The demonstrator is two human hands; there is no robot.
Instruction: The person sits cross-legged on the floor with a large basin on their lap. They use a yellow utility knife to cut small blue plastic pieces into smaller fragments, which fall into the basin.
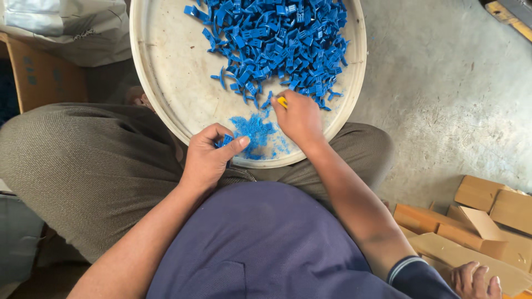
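Resting on the seated person's lap, a round cream tray (160,83) holds a heap of small blue plastic clips (277,39) toward its far side, with a patch of blue shavings (254,132) near the front rim. The tray sits tilted across the knees, so a leg shift could likely slide clips onto the concrete floor (443,99). The left hand (208,160) is curled tight around a blue clip (224,140), thumb pressed over it. The right hand (299,117) pinches a small yellow tool (282,101), fingers closed, at the heap's edge. Cardboard boxes (476,221) lie well apart.
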